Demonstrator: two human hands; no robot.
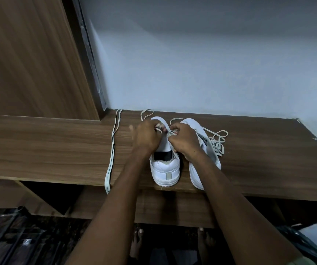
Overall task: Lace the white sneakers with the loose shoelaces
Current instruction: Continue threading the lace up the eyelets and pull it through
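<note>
Item 1, wall (211,54): pale, plain; I read no writing on it.

Item 2, wooden panel (29,54): upright at far left, brown grain, unmarked.

Item 3, surface (58,146): a brown wood-grain top that carries everything listed below. No label legible.

Item 4, left sneaker (166,167): white, heel toward me at the front edge of the surface, toe toward the wall. It has a dark lining at the collar and a pale tab on the heel. I find no brand mark I can read.

Item 5, right sneaker (195,175): white, just beside the first on its right, partly hidden behind my right forearm. No lettering visible.

Item 6, left hand (147,137): over the eyelet area of the left sneaker, fingers curled, its grip closed in a pinch on the threaded lace (158,129).

Item 7, right hand (184,139): at the same sneaker's opposite eyelet row, fingers curled, its grip closed on the other run of that lace. One free end curls up just behind this hand.

Item 8, long lace (112,142): doubled, lying well left of both hands, its looped end hanging over the front edge.

Item 9, tangled lace (217,142): a loose heap touching the right sneaker's far side.
</note>
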